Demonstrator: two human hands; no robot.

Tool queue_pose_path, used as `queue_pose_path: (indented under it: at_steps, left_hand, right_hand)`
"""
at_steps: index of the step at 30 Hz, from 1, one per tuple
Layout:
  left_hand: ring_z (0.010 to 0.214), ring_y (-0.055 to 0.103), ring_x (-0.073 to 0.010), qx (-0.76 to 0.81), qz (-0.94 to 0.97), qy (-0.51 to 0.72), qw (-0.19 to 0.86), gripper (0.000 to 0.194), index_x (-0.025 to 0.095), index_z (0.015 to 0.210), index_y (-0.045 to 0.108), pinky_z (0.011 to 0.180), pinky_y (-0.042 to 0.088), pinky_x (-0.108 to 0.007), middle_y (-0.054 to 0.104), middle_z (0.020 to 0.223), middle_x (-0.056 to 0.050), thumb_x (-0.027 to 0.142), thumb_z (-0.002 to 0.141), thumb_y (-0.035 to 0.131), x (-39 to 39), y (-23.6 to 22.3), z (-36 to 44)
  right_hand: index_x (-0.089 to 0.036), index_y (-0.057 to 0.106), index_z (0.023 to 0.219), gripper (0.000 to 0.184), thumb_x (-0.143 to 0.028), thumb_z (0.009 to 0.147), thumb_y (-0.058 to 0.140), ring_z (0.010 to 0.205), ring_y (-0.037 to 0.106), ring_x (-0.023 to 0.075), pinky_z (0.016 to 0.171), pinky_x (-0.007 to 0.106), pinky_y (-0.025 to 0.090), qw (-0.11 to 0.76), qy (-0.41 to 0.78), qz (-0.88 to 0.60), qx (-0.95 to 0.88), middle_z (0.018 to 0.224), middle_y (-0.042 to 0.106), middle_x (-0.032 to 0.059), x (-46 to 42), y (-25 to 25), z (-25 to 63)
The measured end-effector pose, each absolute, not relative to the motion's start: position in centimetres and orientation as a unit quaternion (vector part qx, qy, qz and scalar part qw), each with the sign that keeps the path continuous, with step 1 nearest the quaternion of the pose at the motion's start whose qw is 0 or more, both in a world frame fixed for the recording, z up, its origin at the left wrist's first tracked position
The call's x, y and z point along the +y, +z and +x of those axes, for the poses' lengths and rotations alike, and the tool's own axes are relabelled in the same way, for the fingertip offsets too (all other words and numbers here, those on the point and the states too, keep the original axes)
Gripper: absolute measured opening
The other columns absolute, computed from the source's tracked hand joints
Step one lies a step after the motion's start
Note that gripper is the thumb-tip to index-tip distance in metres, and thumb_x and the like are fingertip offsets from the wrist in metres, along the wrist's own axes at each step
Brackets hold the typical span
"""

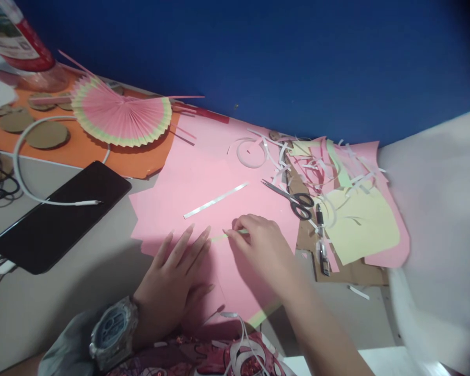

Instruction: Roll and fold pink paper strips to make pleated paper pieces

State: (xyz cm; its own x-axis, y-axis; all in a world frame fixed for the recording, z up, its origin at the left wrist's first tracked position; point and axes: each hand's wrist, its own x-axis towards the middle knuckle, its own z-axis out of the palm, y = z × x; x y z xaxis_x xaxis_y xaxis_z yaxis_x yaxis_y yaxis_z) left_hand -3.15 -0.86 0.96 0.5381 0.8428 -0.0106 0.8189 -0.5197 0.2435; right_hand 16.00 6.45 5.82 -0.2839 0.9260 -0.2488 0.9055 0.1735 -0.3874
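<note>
My left hand [176,279] lies flat with fingers stretched over a large sheet of pink paper [215,167]. Pinched between the thumb and fingers of my right hand [260,250] is a narrow light-green paper strip [219,238]. The strip runs across the pink sheet toward my left fingertips; its far end is hidden there. Just beyond both hands, a white strip [215,200] rests slantwise on the sheet. Black-handled scissors [292,199] lie to the right, blades partly apart, beside a black pen [321,240].
A pleated pink-and-yellow paper fan [121,112] sits on orange paper [141,162] at the back left. Nearby are cardboard discs [47,134], a bottle [23,47], a black phone [60,216] and a white cable [21,138]. Paper scraps [317,162] and yellow paper [364,222] cover the right, before a blue wall [258,62].
</note>
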Motion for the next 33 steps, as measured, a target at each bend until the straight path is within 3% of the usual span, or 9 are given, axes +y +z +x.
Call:
queue_pose_path:
  at_steps: [5,12,18,28,33]
  left_hand:
    - [0.138,0.018,-0.0299,0.473,0.872,0.057,0.112,0.062,0.017,0.138,0.036,0.111,0.010,-0.047,0.018,0.151,0.000,0.053,0.087,0.036,-0.9,0.7,-3.3]
    - [0.136,0.021,-0.0297,0.476,0.872,0.056,0.104,0.067,0.016,0.139,0.034,0.113,0.009,-0.047,0.024,0.149,-0.002,0.053,0.085,0.043,-1.1,0.5,-3.4]
    - [0.136,0.024,-0.0292,0.482,0.868,0.064,0.102,0.063,0.016,0.136,0.040,0.113,0.012,-0.048,0.034,0.145,-0.003,0.053,0.085,0.042,-1.1,0.5,-3.1]
    - [0.134,0.028,-0.0256,0.464,0.872,0.112,0.106,0.057,0.013,0.132,0.046,0.114,0.008,-0.045,0.031,0.146,-0.006,0.046,0.086,0.045,-1.6,0.2,-3.2]
    - [0.136,0.024,-0.0268,0.445,0.883,0.102,0.107,0.065,0.018,0.137,0.039,0.114,0.004,-0.046,0.026,0.148,-0.003,0.054,0.083,0.045,-1.6,0.3,-2.9]
  right_hand:
    - [-0.020,0.054,0.076,0.021,-0.034,0.089,0.047,0.074,0.055,0.0151,0.072,0.028,0.039,0.096,0.309,-0.623,-0.712,0.080,0.061,0.0011,6.2,4.6,17.2]
    - [-0.021,0.053,0.075,0.020,-0.036,0.088,0.050,0.074,0.053,0.0154,0.071,0.028,0.040,0.132,0.343,-0.629,-0.685,0.078,0.059,0.0004,6.0,3.7,17.6]
    - [-0.021,0.053,0.073,0.021,-0.035,0.088,0.051,0.073,0.053,0.0154,0.069,0.028,0.039,0.135,0.354,-0.625,-0.683,0.076,0.059,0.0001,6.1,3.7,17.7]
    - [-0.021,0.054,0.077,0.015,-0.032,0.088,0.051,0.078,0.053,0.0146,0.075,0.029,0.037,0.101,0.361,-0.599,-0.708,0.083,0.060,-0.0010,6.2,4.6,18.4]
    - [-0.022,0.055,0.080,0.011,-0.026,0.089,0.049,0.081,0.053,0.0139,0.080,0.030,0.036,0.076,0.384,-0.565,-0.726,0.085,0.061,-0.0020,5.9,5.1,18.8]
